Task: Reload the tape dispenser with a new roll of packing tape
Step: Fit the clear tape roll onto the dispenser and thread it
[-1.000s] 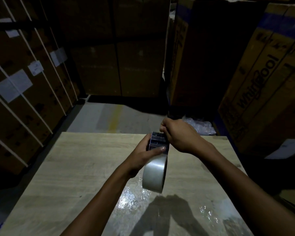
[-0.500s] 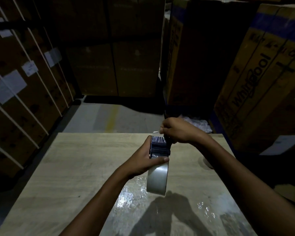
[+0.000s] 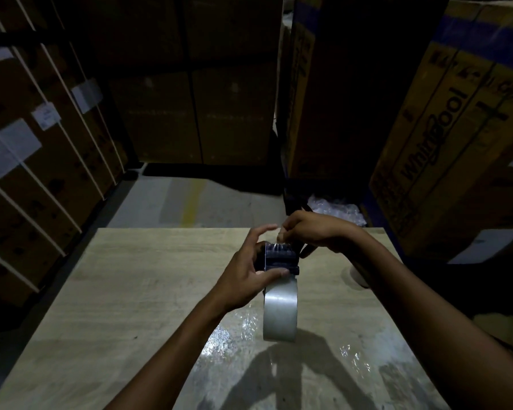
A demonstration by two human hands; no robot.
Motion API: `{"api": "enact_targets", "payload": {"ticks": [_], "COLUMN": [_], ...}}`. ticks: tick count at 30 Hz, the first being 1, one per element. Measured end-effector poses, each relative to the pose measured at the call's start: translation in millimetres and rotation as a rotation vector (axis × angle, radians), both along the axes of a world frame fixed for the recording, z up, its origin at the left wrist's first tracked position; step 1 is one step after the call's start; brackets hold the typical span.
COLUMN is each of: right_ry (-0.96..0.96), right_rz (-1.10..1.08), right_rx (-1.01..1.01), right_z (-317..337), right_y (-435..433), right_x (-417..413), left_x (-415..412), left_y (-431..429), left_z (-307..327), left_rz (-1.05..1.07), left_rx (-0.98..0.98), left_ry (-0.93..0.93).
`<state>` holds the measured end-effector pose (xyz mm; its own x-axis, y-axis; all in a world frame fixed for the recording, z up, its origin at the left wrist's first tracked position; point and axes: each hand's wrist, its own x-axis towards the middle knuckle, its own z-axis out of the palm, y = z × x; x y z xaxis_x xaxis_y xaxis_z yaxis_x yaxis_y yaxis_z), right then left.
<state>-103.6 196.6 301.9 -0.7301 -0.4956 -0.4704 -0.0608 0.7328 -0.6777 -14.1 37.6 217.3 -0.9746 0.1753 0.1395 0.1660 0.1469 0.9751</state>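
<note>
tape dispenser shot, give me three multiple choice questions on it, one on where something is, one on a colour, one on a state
1. Where is the tape roll relative to the dispenser head?
A. Below it, nearer the camera
B. Lying flat on the table, apart from it
C. On the floor beside the boxes

2. What colour does the roll's outer face look?
A. Bright red
B. Silvery grey
C. Green

3. How is the tape dispenser supported?
A. Resting alone on the wooden table
B. Hanging from a hook
C. Held up between both hands

Answers:
1 A, the roll hangs under the dark head, towards the viewer.
2 B, its curved face reflects pale grey.
3 C, the left hand grips its side while the right hand pinches at its top, and its shadow falls on the table below.
</note>
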Motion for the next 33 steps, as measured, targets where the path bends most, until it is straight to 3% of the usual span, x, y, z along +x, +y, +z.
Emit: {"api": "enact_targets", "payload": {"ticks": [11, 18, 21, 25, 28, 31, 33], "right_ry": [-0.136, -0.108, -0.329, -0.819, -0.875, -0.942, -0.974], "right_rz": [-0.074, -0.447, -0.566, -0.686, -0.713, -0.748, -0.767], "right_rx": [-0.116, -0.434, -0.61, -1.059, -1.214, -1.235, -1.227], "right_z": [-12, -59, -94, -121, -124, -123, -124], "right_y": [11, 12, 14, 13, 8, 4, 5], "right_x": [1, 22, 47, 74, 82, 86, 86], "left_x": [-3, -6, -8, -10, -8, -5, -2], "left_y": [2, 2, 1, 3, 4, 7, 9], "left_z": [1, 6, 9, 6, 1, -4, -6], "left_rz": [0.027, 0.127, 0.207, 0.29, 0.296, 0.265, 0.19], "left_rx": [0.044, 0.101, 0.183, 0.31, 0.391, 0.437, 0.567], "left_ry": [-0.07, -0.052, -0.05, -0.045, -0.06, -0.097, -0.139]}}
